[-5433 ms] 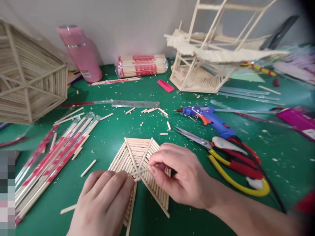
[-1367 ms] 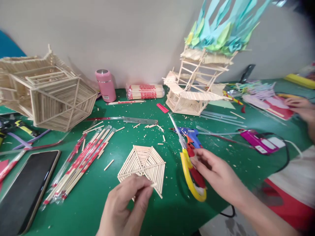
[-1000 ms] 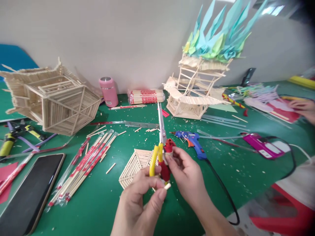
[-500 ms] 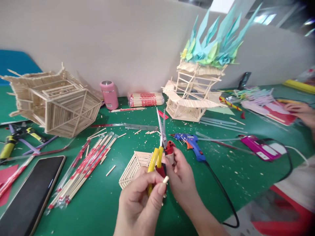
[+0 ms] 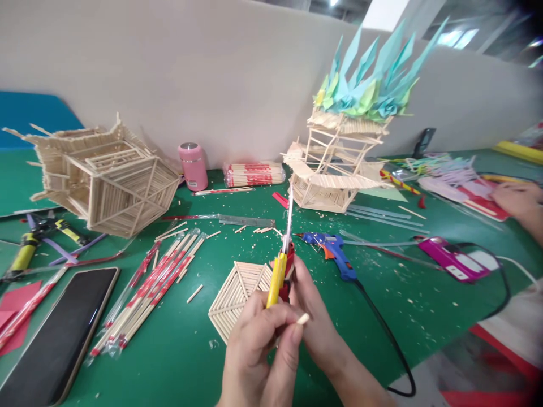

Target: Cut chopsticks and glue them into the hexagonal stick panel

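Note:
My left hand (image 5: 265, 345) is closed, its thumb and forefinger pinching a short wooden stick (image 5: 302, 319) whose pale end pokes out. Just beyond those fingers, scissors (image 5: 278, 277) with yellow and red handles point away from me, their blades nearly together. My right hand (image 5: 311, 305) is wrapped round the scissors' red side, most of its fingers hidden. Partly behind my left hand, a hexagonal panel of wooden sticks (image 5: 229, 305) lies on the green table (image 5: 169, 367).
Left are wrapped chopsticks (image 5: 156, 288), a phone (image 5: 63, 333), pliers (image 5: 23, 254) and a stick lantern-like frame (image 5: 136, 195). A blue glue gun (image 5: 335, 251) with a black cable lies right. Behind stand a pink flask (image 5: 193, 168) and a paper-topped stick model (image 5: 339, 181). Another person's hand (image 5: 517, 198) is far right.
The scissor blades have closed from a spread position. My left hand has moved right with the short stick, nearer my right hand. The view has shifted slightly.

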Motion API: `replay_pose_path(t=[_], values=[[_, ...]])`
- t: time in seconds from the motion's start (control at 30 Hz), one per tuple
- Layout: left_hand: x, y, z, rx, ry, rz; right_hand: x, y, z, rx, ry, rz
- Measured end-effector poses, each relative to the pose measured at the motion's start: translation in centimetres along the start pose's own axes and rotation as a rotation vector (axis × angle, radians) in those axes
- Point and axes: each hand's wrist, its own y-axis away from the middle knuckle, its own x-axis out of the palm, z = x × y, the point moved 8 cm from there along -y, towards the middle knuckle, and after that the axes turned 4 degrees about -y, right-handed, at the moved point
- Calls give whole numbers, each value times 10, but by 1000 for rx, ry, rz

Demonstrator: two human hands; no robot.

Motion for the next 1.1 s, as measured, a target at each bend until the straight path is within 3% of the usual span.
replay_pose_path(t=[0.1, 0.23, 0.37, 0.53, 0.6, 0.73, 0.93, 1.1], values=[[2, -2, 2, -10, -79, 52, -5, -5, -4, 9, 21, -49], [8, -3, -1, 50, -241, 152, -14, -9, -7, 1, 210, -146], [11, 1, -5, 61, -211, 216, -22, -12, -4, -5, 335, -213], [-19, -1, 11, -138, -147, 72, -31, -13, 10, 0, 442, -209], [-33, 0, 32, -335, -56, 20, -35, -11, 15, 0, 511, -183], [-51, 6, 63, -582, 146, -137, -38, 0, 22, -87, 893, -43], [-47, 21, 80, -771, 435, -209, -41, 23, 14, -169, 1188, 149], [-46, 29, 84, -756, 466, -209, -33, 30, 17, -173, 1244, 212]])
